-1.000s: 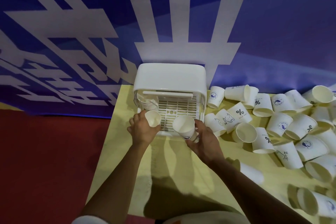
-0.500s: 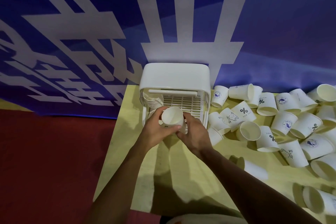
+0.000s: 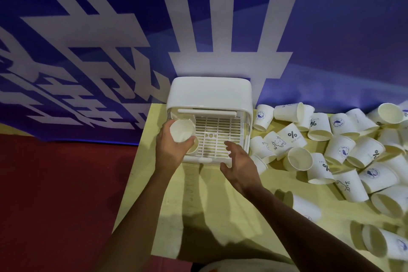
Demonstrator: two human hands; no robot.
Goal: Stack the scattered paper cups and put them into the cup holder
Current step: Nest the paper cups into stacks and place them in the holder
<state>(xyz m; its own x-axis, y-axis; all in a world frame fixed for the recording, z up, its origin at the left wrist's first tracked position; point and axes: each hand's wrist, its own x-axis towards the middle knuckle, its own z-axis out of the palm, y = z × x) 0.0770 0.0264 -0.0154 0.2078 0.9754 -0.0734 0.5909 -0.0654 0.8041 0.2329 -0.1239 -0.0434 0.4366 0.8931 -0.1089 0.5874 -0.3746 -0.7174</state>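
A white plastic cup holder [image 3: 209, 93] with a slatted tray stands at the back of the yellow table [image 3: 220, 201]. My left hand [image 3: 170, 150] grips a short stack of white paper cups [image 3: 182, 131], mouth towards me, over the left side of the tray. My right hand [image 3: 239, 159] hovers at the tray's front right corner, fingers spread and holding nothing. Several loose printed paper cups [image 3: 331, 146] lie scattered to the right of the holder.
A blue banner with large white characters [image 3: 198, 28] hangs right behind the table. Red floor [image 3: 55, 194] lies beyond the table's left edge. More cups [image 3: 388, 243] lie on their sides near the front right.
The two cups, held one in each hand, were brought together into one stack. My right hand has let go and drawn back to the right; my left carried the stack to the tray's left.
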